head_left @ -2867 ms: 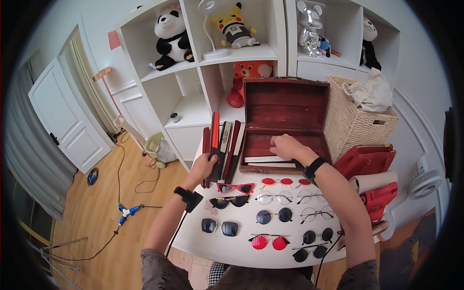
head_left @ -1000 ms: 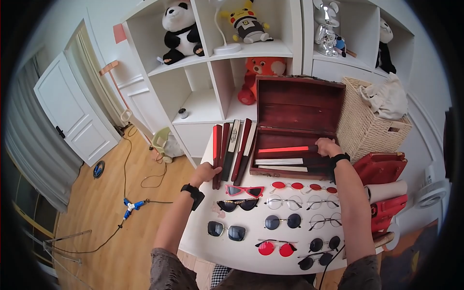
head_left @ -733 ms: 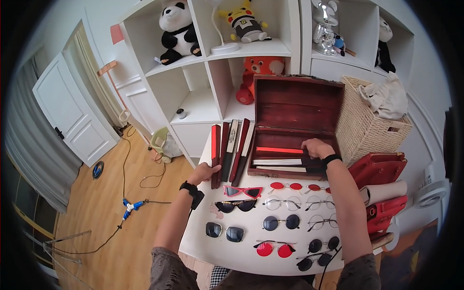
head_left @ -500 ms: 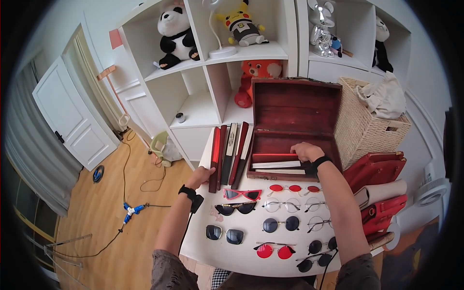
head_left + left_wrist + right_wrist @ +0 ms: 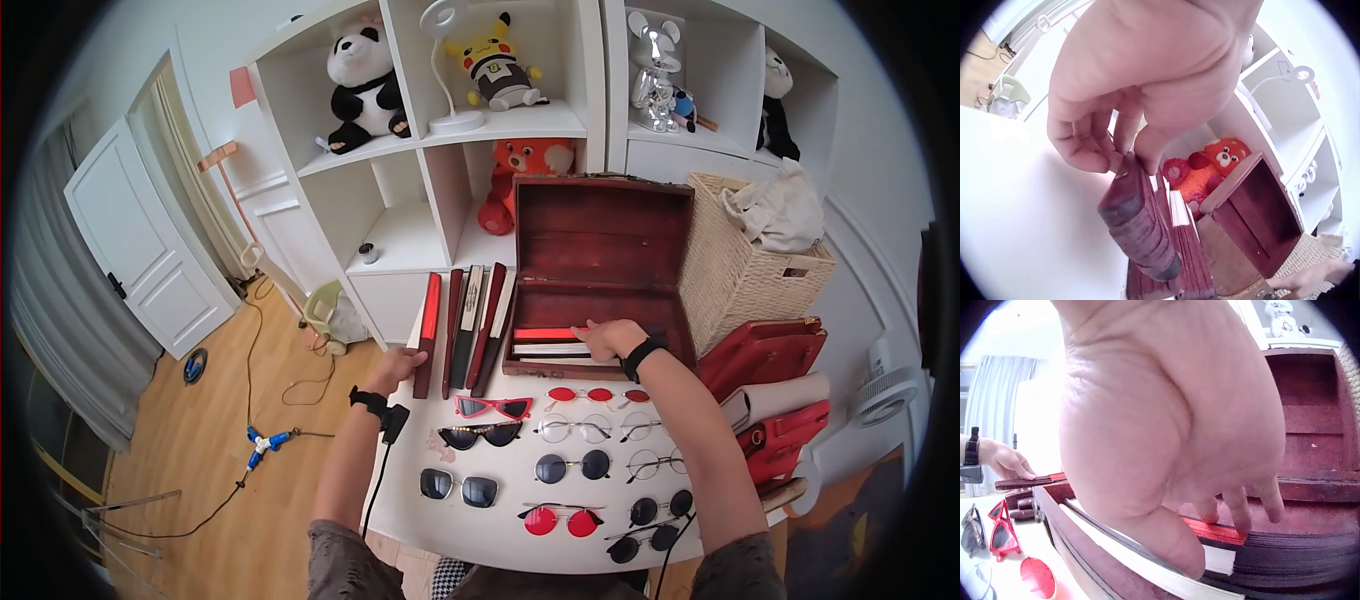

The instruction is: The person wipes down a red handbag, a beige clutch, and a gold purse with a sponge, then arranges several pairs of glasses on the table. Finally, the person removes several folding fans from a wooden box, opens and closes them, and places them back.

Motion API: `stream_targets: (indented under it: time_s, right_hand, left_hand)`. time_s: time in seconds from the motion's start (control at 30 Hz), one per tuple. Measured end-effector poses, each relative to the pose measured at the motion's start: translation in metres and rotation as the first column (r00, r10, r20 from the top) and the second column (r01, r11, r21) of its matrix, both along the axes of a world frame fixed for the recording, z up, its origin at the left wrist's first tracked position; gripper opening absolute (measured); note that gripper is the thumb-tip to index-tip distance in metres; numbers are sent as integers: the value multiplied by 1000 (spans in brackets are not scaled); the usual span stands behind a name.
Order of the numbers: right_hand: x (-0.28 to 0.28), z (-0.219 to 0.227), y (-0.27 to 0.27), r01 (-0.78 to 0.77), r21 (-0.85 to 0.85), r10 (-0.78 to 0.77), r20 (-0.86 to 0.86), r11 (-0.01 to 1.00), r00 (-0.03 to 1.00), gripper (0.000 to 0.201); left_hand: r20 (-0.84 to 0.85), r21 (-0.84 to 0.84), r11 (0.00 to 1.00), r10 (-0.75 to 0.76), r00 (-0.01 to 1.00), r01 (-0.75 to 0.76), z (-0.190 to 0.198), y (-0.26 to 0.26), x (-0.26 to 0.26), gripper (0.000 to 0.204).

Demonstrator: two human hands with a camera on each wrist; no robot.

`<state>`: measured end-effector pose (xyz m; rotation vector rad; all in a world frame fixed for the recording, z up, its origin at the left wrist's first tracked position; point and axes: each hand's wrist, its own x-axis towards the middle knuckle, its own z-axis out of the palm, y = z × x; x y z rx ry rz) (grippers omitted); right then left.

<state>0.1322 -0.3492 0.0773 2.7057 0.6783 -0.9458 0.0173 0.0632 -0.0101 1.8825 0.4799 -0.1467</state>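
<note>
My left hand (image 5: 397, 371) pinches the end of a folded hand fan (image 5: 428, 330) with red leaf and dark red sticks, at the left of the table. In the left wrist view, thumb and fingertips grip its rivet end (image 5: 1132, 181). More folded fans (image 5: 470, 325) lie side by side just right of it. My right hand (image 5: 612, 341) is inside the open dark red wooden box (image 5: 600, 300). Seen from the right wrist, its fingertips touch a red-edged fan (image 5: 1216, 531), while the thumb reaches over the white-edged fans (image 5: 1217, 559) in front. The box lid stands raised.
Several rows of glasses, among them red cat-eye sunglasses (image 5: 493, 407) and square sunglasses (image 5: 458, 488), cover the table's front. A woven basket (image 5: 735, 270) and red bags (image 5: 765, 365) stand right of the box. White shelves with plush toys rise behind.
A red fan now lies in the box, where the right hand has slid left along it. My left hand has drawn its fan leftward, apart from the row.
</note>
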Motion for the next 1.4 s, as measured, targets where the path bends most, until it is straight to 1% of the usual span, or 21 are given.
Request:
stream_targets:
  time_s: [0.13, 0.2, 0.27, 0.33, 0.4, 0.43, 0.5, 0.57, 0.6, 0.7, 0.77, 0.9, 0.93, 0.97, 1.0, 1.17, 1.23, 1.27, 1.33, 1.37, 1.4]
  right_hand:
    - [-2, 9, 5, -105, 7, 100, 255, 994, 962, 83]
    - [6, 8, 13, -193, 391, 55, 338, 900, 939, 74]
    - [-13, 37, 36, -146, 744, -6, 197, 652, 980, 65]
    - [-32, 43, 69, -60, 895, 112, 11, 442, 994, 52]
    - [-74, 56, 93, 195, 916, 260, -295, 350, 919, 46]
    - [-88, 64, 102, 74, 878, 261, -219, 473, 940, 37]
    - [-113, 62, 104, 207, 928, 283, -297, 308, 912, 26]
    - [-121, 69, 94, 319, 887, 277, -415, 333, 866, 22]
    - [-123, 72, 89, 427, 833, 270, -527, 351, 806, 21]
    - [-126, 62, 77, 430, 795, 274, -568, 427, 777, 21]
    - [-123, 56, 74, 406, 786, 276, -565, 466, 778, 21]
    - [-121, 73, 69, 203, 818, 215, -366, 538, 905, 20]
    - [-127, 88, 68, 15, 769, 122, -121, 639, 985, 28]
    - [-131, 95, 67, -144, 658, 60, 148, 739, 987, 37]
    - [-129, 87, 68, -210, 734, 30, 251, 646, 968, 39]
    - [-90, 76, 52, -329, 506, 45, 494, 797, 869, 34]
    - [-39, 48, 32, -267, 398, -75, 664, 877, 744, 34]
    - [-6, 37, -3, -247, 274, -72, 791, 929, 607, 31]
    - [24, 32, -40, -101, 185, -83, 778, 978, 623, 26]
    - [35, 34, -58, -38, 214, -127, 703, 976, 699, 24]
    - [39, 38, -73, 32, 224, -166, 611, 974, 774, 25]
  left_hand:
    - [73, -260, 962, 105, 992, -83, 37, -6, -27, 26]
    - [141, -277, 960, 93, 986, -51, 47, -14, -32, 25]
    - [239, -289, 957, 82, 968, -10, 67, -40, -40, 24]
    - [355, -254, 966, 56, 933, 39, 92, -82, -50, 23]
    - [424, -260, 963, 49, 904, 70, 105, -118, -55, 21]
    - [438, -268, 962, 69, 896, 57, 113, -136, -59, 20]
    - [424, -358, 931, 100, 900, 65, 130, -155, -73, 22]
    - [507, -111, 991, -5, 862, 71, 132, -152, -77, 25]
    - [477, -139, 988, 6, 879, 69, 134, -144, -77, 29]
    - [635, -390, 907, 140, 760, 159, 150, -131, -74, 36]
    - [659, -390, 903, 135, 740, 182, 168, -131, -79, 32]
    - [599, -581, 800, 292, 746, 153, 155, -140, -70, 27]
    - [585, -603, 791, 354, 729, 100, 150, -146, -66, 27]
    - [570, -626, 778, 415, 709, 49, 146, -153, -61, 28]
    - [551, -646, 763, 450, 703, 17, 142, -161, -57, 32]
    - [444, -681, 731, 367, 818, 41, 136, -174, -35, 38]
    - [435, -570, 820, 240, 868, 59, 139, -155, -31, 42]
    - [402, -337, 941, 156, 902, -12, 120, -121, -19, 46]
    - [318, -41, 989, 148, 936, -142, 75, -87, 0, 43]
    - [309, -44, 989, 150, 939, -143, 48, -73, 6, 43]
    - [240, 406, 907, 10, 971, -110, 25, -59, 11, 45]
